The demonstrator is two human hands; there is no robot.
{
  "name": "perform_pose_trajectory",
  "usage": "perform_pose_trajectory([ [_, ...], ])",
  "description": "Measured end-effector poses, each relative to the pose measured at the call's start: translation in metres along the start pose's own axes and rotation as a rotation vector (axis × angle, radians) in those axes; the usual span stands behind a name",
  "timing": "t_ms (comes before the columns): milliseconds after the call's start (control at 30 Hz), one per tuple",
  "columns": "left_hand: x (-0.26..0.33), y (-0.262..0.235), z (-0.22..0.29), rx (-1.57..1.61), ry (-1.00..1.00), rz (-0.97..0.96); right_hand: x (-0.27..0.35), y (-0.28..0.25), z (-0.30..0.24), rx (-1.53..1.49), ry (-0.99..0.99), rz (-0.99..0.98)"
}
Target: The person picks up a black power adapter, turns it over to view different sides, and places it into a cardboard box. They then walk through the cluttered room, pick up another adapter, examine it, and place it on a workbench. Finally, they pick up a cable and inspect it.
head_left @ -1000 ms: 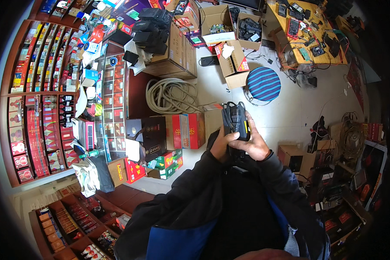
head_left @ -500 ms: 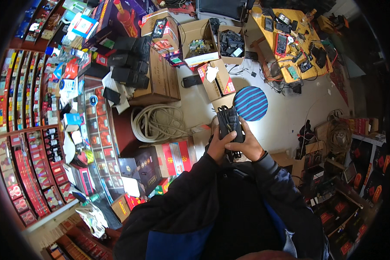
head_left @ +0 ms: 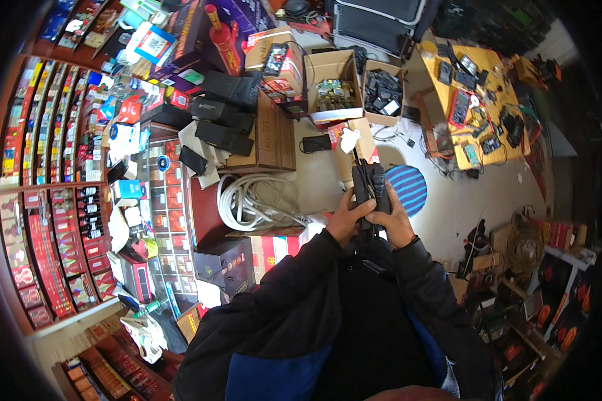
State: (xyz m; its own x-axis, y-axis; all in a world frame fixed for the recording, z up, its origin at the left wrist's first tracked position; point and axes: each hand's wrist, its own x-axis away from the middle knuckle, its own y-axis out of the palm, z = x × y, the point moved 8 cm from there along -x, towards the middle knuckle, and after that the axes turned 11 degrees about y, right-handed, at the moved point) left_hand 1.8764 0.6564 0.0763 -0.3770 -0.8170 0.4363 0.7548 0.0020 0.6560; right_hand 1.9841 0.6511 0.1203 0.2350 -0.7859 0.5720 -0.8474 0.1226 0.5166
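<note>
Both hands meet at centre frame, just above the dark jacket sleeves: the left hand [head_left: 346, 220] wraps the lower left side of a black handheld device [head_left: 369, 189], and the right hand [head_left: 396, 224] closes on its lower right side, thumbs pressed near its base. The device stands upright with a thin antenna or cord rising from its top; whether it is one unit or two held together cannot be told. Judging from the grip, the handling is mid-way: the device is off any surface and not yet set down. Behind it lies one round blue striped mat [head_left: 408, 188]. Left of the hands, one coil of white hose [head_left: 251, 200]. Upper centre, two open cardboard boxes [head_left: 333, 90] of small parts. Upper right, one yellow table [head_left: 478, 100] with tools.
</note>
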Motion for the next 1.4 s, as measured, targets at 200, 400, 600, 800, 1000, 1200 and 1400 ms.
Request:
perform_pose_trajectory([
  [200,-0.014,-0.017,0.027,-0.009,0.182,0.157,-0.043,0.02,-0.013,0.441,-0.091,-0.118],
  [400,-0.046,-0.031,0.052,0.123,0.182,0.11,-0.075,0.025,-0.025,0.813,-0.155,-0.079],
  [600,-0.178,-0.089,0.168,-0.025,0.218,0.301,-0.121,-0.018,-0.063,0.503,-0.024,0.17],
  [800,-0.381,-0.18,0.377,-0.526,0.589,0.201,-0.151,-0.035,-0.065,0.332,0.06,0.403],
  [1000,-0.5,-0.337,0.468,-1.325,0.321,0.694,-0.177,0.006,-0.055,0.367,0.2,0.461],
  [1200,-0.52,-0.375,0.472,-1.713,0.186,0.796,-0.194,0.005,-0.069,0.472,0.27,0.577],
  [1400,-0.543,-0.409,0.44,-1.856,-0.06,0.666,-0.199,0.002,-0.057,0.455,0.29,0.592],
])
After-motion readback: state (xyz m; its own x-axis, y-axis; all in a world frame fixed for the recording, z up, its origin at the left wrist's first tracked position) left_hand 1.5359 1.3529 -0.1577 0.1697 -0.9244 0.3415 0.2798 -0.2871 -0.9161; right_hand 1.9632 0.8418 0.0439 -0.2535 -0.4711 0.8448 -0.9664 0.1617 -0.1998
